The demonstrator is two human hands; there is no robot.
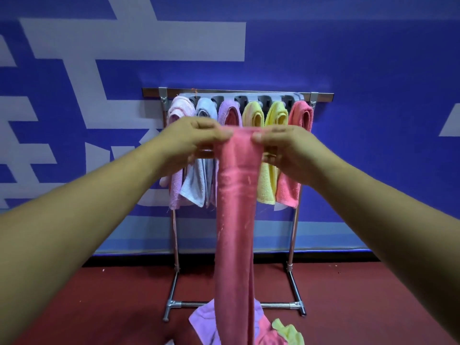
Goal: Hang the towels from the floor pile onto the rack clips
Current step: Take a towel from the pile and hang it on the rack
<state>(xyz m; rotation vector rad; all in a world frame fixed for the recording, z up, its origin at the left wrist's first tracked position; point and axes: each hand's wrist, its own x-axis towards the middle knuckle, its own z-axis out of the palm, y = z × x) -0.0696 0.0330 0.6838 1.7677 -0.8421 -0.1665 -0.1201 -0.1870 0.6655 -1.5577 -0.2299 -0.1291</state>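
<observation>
Two bare forearms reach in from the bottom corners, and the hands meet in front of the rack. The left hand pinches the left corner of a pink towel's top edge, thumb and fingers curled on the cloth. The right hand pinches the other corner the same way. The top edge is drawn between the two hands, and the towel hangs down in a long narrow fold to the floor pile.

Behind the hands, the rack carries six hung towels under its clip strip. From left to right they are a pale pink one, a white one, a lilac one, two yellow ones and a coral one.

The job looks well along but not finished. The pink towel is held just in front of the lilac and yellow towels and is not yet clipped. At least a lilac towel, a pink one and a yellow-green one lie on the red floor by the rack's foot. Whether a free clip remains I cannot tell, since the hung towels cover the strip's lower edge.
</observation>
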